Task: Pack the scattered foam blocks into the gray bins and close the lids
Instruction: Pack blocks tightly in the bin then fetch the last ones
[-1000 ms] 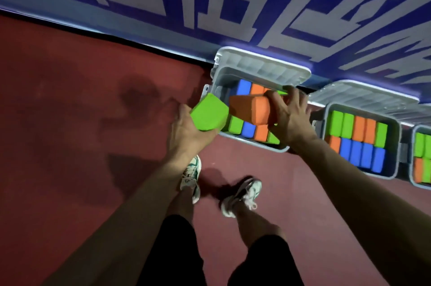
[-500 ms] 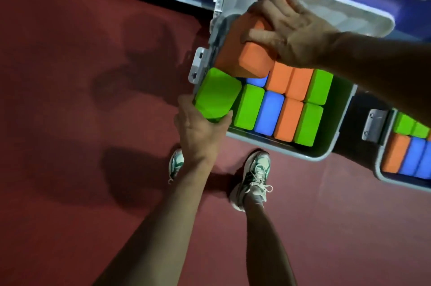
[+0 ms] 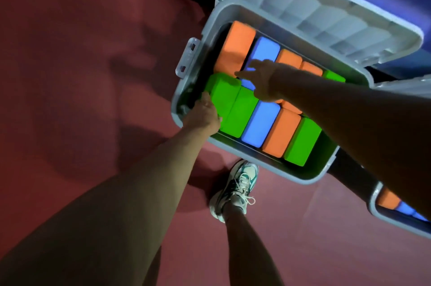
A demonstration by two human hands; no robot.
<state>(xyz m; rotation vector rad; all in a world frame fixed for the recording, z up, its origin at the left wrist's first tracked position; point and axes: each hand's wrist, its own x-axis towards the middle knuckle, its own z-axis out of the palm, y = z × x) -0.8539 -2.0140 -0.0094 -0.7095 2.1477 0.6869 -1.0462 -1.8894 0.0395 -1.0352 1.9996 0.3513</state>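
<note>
While my left hand [image 3: 204, 114] presses the green block [image 3: 221, 97] into the gray bin's [image 3: 303, 175] left corner, fingers flat on it, my right hand [image 3: 261, 80] hovers, fingers spread; lid [image 3: 326, 17] not yet closed

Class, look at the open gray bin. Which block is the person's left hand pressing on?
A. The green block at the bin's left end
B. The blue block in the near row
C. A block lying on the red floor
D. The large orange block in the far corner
A: the left hand rests on the green block at the left end of the gray bin, while the right hand reaches over the blue block.
</note>
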